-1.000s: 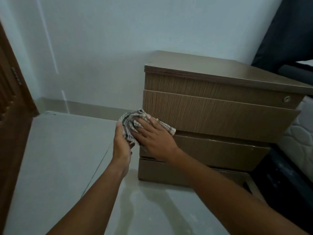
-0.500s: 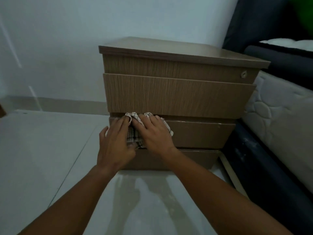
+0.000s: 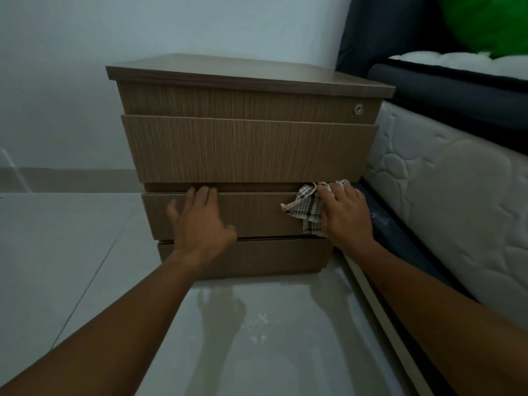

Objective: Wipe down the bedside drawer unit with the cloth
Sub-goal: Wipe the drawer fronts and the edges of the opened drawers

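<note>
The brown wood-grain drawer unit (image 3: 245, 147) stands on the floor against the wall, with a small lock at its upper right. My right hand (image 3: 347, 215) presses a checked cloth (image 3: 307, 208) flat against the right end of the second drawer front (image 3: 257, 215). My left hand (image 3: 200, 221) lies spread on the left part of that same drawer front, fingertips hooked over its top edge, holding nothing. Part of the cloth is hidden under my right hand.
A quilted white mattress (image 3: 445, 201) on a dark bed base sits right beside the unit. A dark headboard (image 3: 380, 30) and something green (image 3: 491, 21) are at the top right. Glossy pale floor tiles (image 3: 71, 252) spread to the left and in front.
My right hand has slid the cloth from the left end of the second drawer front to its right end. My left hand has let go of the cloth and now rests on the drawer.
</note>
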Available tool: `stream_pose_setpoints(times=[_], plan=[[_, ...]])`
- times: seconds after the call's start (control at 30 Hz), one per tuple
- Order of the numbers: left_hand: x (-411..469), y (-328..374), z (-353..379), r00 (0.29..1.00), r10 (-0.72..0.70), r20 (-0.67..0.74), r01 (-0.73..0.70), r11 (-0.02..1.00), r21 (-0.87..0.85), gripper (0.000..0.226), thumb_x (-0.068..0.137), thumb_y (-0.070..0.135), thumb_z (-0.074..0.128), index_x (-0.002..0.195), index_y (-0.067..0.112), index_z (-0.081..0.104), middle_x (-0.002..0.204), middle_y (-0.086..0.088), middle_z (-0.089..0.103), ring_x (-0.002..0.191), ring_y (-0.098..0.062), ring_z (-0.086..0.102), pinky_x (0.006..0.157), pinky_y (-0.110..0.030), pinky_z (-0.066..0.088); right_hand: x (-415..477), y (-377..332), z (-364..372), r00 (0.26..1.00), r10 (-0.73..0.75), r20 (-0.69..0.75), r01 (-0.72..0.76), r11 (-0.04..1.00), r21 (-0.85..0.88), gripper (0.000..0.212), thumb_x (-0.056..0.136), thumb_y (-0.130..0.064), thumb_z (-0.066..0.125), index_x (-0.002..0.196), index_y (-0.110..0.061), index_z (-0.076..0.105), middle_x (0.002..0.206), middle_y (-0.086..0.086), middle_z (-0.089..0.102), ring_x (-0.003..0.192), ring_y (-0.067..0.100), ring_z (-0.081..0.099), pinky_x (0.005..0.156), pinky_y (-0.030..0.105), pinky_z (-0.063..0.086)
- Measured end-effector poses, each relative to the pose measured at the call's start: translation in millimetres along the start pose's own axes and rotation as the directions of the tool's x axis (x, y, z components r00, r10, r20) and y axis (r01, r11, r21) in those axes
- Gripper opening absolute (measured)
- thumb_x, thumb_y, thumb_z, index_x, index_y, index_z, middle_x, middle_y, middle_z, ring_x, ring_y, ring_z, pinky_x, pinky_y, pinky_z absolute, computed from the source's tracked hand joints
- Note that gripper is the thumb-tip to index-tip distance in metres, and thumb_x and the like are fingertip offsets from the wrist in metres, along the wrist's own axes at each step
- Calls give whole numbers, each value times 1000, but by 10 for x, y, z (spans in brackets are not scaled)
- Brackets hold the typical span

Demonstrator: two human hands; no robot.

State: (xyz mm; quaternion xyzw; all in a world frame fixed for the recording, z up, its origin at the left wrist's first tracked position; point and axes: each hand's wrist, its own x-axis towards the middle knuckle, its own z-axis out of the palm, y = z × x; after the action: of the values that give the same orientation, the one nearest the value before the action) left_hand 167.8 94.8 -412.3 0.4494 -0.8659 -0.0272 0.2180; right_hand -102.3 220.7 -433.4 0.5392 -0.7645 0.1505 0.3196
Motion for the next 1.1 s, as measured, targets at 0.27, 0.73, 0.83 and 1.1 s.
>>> stream_pose_setpoints(times=[0.27, 0.73, 0.83, 1.1], plan=[[18, 50, -130, 994, 23, -104, -18, 999, 50, 27, 74, 36, 63, 92, 17, 60, 96, -2, 59, 94, -23, 55, 92, -46, 32, -68, -197, -23, 886, 463, -33, -405, 806, 431, 39, 91, -13, 40, 125, -12, 60, 124, 7, 57, 116, 26, 47, 98, 39, 45], [86, -94, -274, 990, -22, -142, 7, 994, -106, 28, 88, 10, 57, 107, 23, 73, 93, -2, 72, 95, -23, 58, 93, -43, 25, -48, -542, -179, 853, 514, -93, -415, 775, 477, 23, 105, -21, 37, 109, -13, 58, 106, 3, 56, 100, 19, 47, 90, 29, 37], [83, -283, -312, 980, -63, -188, 52, 997, -60, 40, 85, 5, 56, 113, 28, 73, 108, 0, 72, 110, -23, 54, 100, -48, 24, -90, -982, -29, 954, 283, -98, -234, 908, 347, 22, 101, -20, 43, 116, -16, 58, 112, 3, 58, 108, 24, 49, 101, 47, 40], [-26, -997, -420, 961, -247, -125, 155, 854, -496, 60, 83, -10, 48, 133, 19, 62, 126, -2, 66, 120, -19, 56, 103, -32, 38, 349, -2165, -19, 971, -239, 22, 225, 939, 260, 51, 88, -35, 38, 134, -20, 54, 129, 5, 57, 116, 31, 49, 104, 47, 36]])
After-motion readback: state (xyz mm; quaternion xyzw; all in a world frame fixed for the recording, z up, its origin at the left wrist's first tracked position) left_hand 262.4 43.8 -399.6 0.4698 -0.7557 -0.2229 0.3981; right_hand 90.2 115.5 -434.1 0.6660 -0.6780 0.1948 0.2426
